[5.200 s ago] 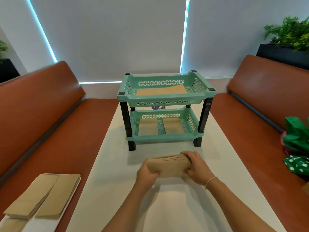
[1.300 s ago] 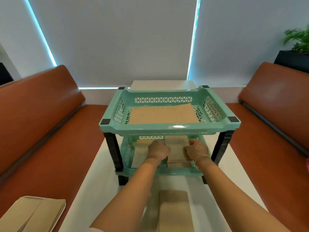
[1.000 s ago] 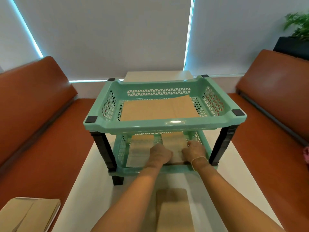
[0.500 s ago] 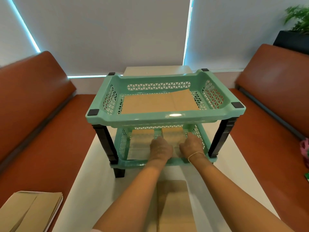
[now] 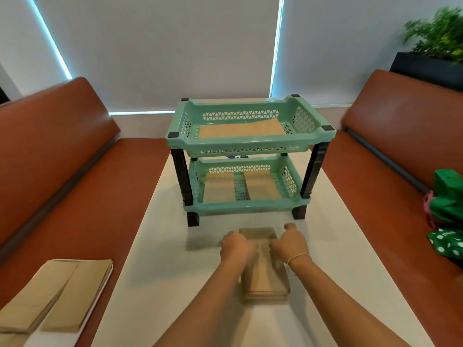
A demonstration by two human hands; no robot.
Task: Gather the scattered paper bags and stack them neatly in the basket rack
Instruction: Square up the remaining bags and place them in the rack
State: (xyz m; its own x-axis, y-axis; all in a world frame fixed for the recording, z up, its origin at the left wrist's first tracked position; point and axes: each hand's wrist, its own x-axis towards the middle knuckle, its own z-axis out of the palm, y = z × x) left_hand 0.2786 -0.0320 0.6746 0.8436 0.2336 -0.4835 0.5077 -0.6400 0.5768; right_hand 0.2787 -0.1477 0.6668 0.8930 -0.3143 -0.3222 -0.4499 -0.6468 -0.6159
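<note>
A mint-green two-tier basket rack (image 5: 250, 144) with black legs stands on the white table (image 5: 160, 259). Brown paper bags (image 5: 243, 130) lie flat in its top tier. Two piles sit side by side in the bottom tier, one left (image 5: 218, 187) and one right (image 5: 260, 186). In front of the rack a stack of brown paper bags (image 5: 264, 279) lies on the table. My left hand (image 5: 236, 247) and my right hand (image 5: 289, 242) grip the far end of this stack from either side, fingers curled. The image is slightly blurred there.
More brown paper bags (image 5: 57, 294) lie on a white sheet on the left orange bench (image 5: 75, 184). Green gift bags (image 5: 448, 211) sit on the right bench (image 5: 375, 186). A plant in a dark planter (image 5: 436, 46) stands at the back right.
Both hands have come out of the rack's bottom tier, leaving a pile on its right side, and now hold the stack on the table. The view has pulled back.
</note>
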